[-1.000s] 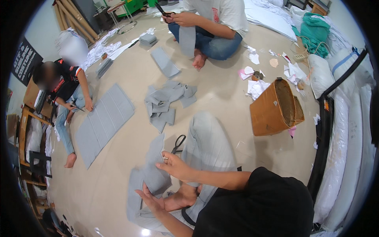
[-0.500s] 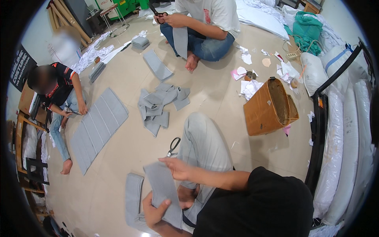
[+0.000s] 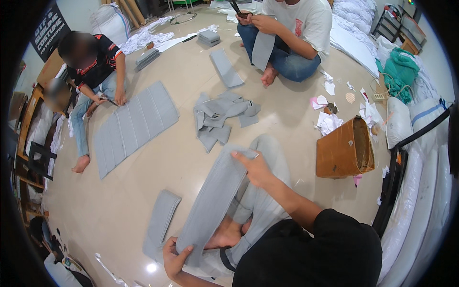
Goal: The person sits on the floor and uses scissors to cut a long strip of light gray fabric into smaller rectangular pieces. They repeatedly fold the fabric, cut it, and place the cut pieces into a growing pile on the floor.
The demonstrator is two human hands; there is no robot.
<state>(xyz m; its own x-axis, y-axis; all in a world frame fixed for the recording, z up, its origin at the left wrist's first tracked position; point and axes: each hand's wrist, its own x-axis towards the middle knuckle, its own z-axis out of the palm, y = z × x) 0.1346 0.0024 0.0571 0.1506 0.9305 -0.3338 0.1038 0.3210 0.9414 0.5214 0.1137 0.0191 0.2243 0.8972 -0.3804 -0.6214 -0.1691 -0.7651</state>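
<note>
A long grey fabric strip [image 3: 210, 203] stretches across my lap between my two hands. At its lower end, my left hand [image 3: 177, 256] grips the edge, thumb on top. My right hand [image 3: 253, 167] pinches the upper end near my raised knee. Left of the strip, a folded stack of grey fabric [image 3: 160, 220] lies on the floor, close to my left hand. Beyond my knee is a loose heap of grey fabric pieces [image 3: 220, 115].
A brown cardboard box [image 3: 337, 150] stands to the right, paper scraps [image 3: 330, 123] behind it. At left, a person cuts along a grey sheet [image 3: 138, 124]; another sits ahead with scissors [image 3: 237, 9] and a grey strip [image 3: 263, 50]. Plastic-wrapped rolls [image 3: 413, 215] line the right side.
The grey strip is now drawn out longer, my right hand having moved up and away from my left. The whole view has shifted, and the scissors by my knee no longer show.
</note>
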